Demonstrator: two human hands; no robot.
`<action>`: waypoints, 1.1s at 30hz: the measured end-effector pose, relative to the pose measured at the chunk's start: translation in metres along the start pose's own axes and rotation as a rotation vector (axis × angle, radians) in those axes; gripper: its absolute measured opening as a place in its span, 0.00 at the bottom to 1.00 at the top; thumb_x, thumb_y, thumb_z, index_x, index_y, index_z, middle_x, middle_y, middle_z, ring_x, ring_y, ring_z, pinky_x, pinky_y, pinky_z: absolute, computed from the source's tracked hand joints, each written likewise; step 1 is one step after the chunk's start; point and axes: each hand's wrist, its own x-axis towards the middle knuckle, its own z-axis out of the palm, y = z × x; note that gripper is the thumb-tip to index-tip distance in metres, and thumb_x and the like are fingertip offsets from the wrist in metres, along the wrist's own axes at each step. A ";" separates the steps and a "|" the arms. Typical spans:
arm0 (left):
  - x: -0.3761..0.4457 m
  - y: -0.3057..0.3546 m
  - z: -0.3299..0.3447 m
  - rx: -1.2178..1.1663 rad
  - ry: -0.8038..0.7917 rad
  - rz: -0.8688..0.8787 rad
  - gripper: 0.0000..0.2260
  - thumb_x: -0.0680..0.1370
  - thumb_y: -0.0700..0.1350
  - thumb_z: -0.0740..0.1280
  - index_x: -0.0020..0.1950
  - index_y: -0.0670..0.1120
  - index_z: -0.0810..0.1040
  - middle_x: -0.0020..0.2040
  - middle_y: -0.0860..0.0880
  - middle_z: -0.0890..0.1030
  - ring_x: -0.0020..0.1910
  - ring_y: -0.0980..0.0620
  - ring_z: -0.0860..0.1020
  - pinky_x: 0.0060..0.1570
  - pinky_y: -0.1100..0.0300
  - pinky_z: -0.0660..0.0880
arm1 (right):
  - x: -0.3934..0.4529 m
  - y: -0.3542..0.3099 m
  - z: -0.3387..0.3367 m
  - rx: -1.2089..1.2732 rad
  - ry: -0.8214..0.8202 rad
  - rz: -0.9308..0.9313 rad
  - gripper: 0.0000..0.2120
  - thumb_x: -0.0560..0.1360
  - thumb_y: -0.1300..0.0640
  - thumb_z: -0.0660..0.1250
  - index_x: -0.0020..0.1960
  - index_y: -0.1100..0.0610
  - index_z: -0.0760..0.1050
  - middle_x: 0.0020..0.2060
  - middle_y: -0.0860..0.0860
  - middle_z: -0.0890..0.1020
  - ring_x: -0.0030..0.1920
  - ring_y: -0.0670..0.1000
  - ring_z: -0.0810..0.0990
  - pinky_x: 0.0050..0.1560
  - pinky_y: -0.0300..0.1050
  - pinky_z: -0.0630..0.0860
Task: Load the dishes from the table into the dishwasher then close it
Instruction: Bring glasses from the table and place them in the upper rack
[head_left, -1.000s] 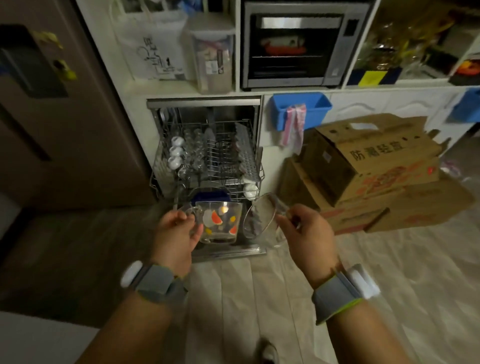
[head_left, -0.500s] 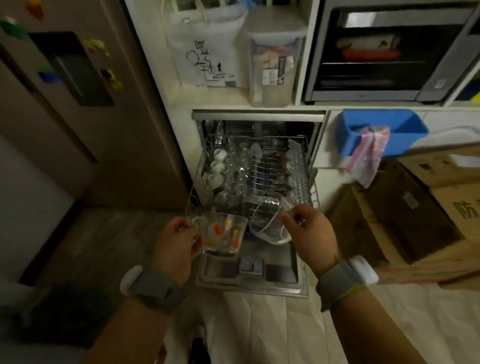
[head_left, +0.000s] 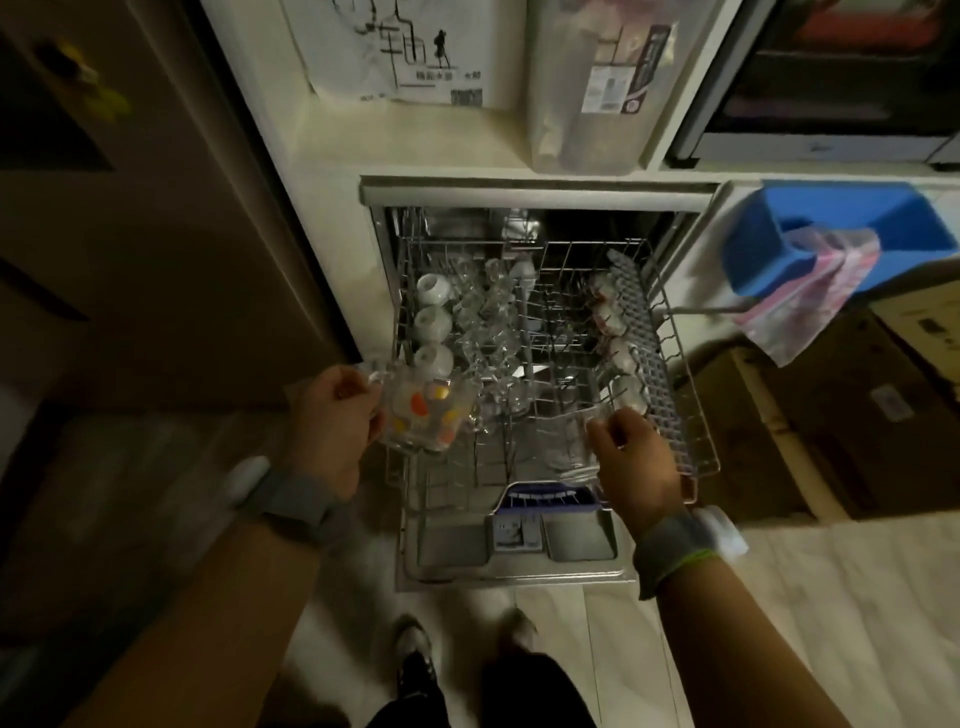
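Observation:
My left hand (head_left: 332, 415) grips the handle of a clear glass mug with orange and yellow spots (head_left: 426, 413), held above the front left corner of the pulled-out wire rack (head_left: 691, 405). My right hand (head_left: 631, 457) holds a plain clear glass cup (head_left: 563, 441) over the rack's front right part. The dishwasher (head_left: 519, 189) stands open, its door (head_left: 457, 551) folded down to the floor. Small white bowls (head_left: 434, 322) and several clear glasses (head_left: 485, 322) fill the left of the rack; more cups (head_left: 608, 317) line its right side.
A brown fridge (head_left: 156, 208) stands left of the dishwasher. A blue bin with a pink cloth (head_left: 810, 249) hangs at the right, above cardboard boxes (head_left: 831, 426). A bag and a plastic container sit on the shelf above. My feet (head_left: 415, 649) stand before the door.
I have stepped close to the dishwasher and look down into it. Both hands carried their glassware forward and now hold it over the rack.

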 end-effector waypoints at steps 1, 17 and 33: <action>0.011 0.000 0.003 -0.001 -0.008 -0.016 0.13 0.79 0.35 0.62 0.38 0.48 0.70 0.40 0.48 0.74 0.37 0.53 0.72 0.37 0.60 0.71 | 0.010 0.003 0.005 0.000 0.029 0.038 0.09 0.79 0.52 0.63 0.43 0.56 0.72 0.36 0.53 0.78 0.38 0.54 0.78 0.40 0.46 0.75; 0.103 0.022 0.063 0.067 -0.065 -0.124 0.12 0.80 0.35 0.61 0.38 0.47 0.69 0.42 0.47 0.74 0.39 0.52 0.72 0.39 0.60 0.73 | 0.134 0.038 0.048 0.691 -0.096 0.773 0.13 0.79 0.65 0.58 0.36 0.57 0.69 0.28 0.52 0.70 0.24 0.49 0.67 0.24 0.38 0.63; 0.169 0.039 0.080 0.119 -0.273 -0.163 0.13 0.80 0.33 0.59 0.38 0.46 0.66 0.40 0.47 0.71 0.36 0.52 0.70 0.36 0.62 0.72 | 0.153 0.081 0.099 1.073 -0.224 1.255 0.14 0.81 0.66 0.47 0.41 0.63 0.66 0.32 0.50 0.61 0.14 0.44 0.59 0.14 0.31 0.56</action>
